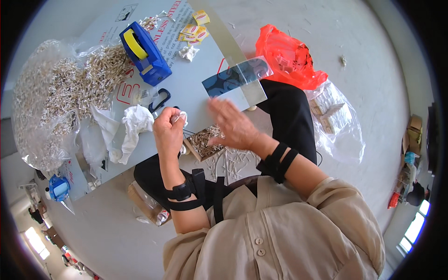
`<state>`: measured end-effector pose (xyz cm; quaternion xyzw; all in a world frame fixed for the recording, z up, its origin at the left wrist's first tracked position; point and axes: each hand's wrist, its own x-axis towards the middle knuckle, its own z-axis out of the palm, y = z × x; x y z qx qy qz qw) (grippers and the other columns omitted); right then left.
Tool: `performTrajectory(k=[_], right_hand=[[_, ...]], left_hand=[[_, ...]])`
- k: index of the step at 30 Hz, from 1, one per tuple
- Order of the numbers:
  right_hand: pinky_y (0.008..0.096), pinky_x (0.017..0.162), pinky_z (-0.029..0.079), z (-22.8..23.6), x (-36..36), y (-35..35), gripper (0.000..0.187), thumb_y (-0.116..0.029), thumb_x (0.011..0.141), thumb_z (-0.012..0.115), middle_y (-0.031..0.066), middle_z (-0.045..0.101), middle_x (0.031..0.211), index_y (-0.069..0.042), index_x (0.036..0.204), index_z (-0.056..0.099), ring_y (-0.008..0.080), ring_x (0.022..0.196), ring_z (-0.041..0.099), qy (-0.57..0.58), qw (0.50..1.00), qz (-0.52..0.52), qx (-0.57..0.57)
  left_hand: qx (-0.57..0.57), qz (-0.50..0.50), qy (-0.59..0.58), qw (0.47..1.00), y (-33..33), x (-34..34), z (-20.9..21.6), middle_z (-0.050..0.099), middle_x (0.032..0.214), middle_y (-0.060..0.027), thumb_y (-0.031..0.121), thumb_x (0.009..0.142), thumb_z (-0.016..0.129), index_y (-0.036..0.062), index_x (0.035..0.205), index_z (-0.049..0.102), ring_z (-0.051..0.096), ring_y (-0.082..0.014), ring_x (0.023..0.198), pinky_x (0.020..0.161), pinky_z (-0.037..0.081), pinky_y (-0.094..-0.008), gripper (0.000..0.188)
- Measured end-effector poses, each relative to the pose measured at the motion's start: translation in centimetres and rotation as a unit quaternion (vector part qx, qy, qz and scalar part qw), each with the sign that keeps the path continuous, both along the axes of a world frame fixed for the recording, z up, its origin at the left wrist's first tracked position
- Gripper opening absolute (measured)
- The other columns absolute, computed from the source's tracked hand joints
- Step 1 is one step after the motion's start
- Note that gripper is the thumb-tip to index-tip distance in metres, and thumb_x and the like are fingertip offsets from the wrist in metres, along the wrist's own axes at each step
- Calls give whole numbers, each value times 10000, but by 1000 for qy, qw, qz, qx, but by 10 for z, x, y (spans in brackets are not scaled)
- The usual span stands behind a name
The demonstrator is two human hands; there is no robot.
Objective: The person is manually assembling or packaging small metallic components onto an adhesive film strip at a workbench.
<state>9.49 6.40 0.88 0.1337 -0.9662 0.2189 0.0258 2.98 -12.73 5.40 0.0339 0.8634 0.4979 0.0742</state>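
Observation:
My left hand (169,133) is closed in a fist, with a small crumpled white wad (182,118) showing between thumb and fingers; whether it is tissue or thin plastic I cannot tell. To its right, my right hand (235,125) is held palm down, fingers stretched out and slightly blurred, holding nothing. Below and between the hands, an open box (204,143) of loose cotton swabs rests by my lap. Crumpled white tissue (136,125) lies left of my fist. Just beyond it is a dark blue looped handle (162,99), perhaps of scissors.
A large see-through bag (35,100) of cotton swabs covers the table's left. Also there are a blue tape dispenser (151,63), yellow packets (191,33) and a patterned plastic sleeve (226,80). A red bag (284,58) and wrapped white packs (333,116) are at right.

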Motion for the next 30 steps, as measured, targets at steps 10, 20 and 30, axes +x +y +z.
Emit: performTrajectory(k=[10,20,30], right_hand=[[463,1062,276,-8,5,-17,652,-373,802,642,182,378,1365,-7,1286,404,365,1267,357,52,987,59,-142],[253,569,443,13,-70,-24,71,-6,767,642,101,592,717,28,815,602,175,627,576,63,939,-92,-324],[258,565,441,30,-64,-94,70,-42,773,652,82,590,694,12,781,608,121,611,545,-196,875,-53,-441]], left_hand=[[41,28,-45,998,-20,7,1,582,690,-28,33,808,601,-26,849,599,511,-83,625,589,434,-229,72],[156,134,-80,975,-82,20,-1,592,769,18,74,833,595,18,970,626,467,-30,581,489,368,-165,151],[444,222,-61,866,-133,43,-4,577,758,-29,93,887,571,8,1015,612,480,-67,571,456,359,-203,159]])
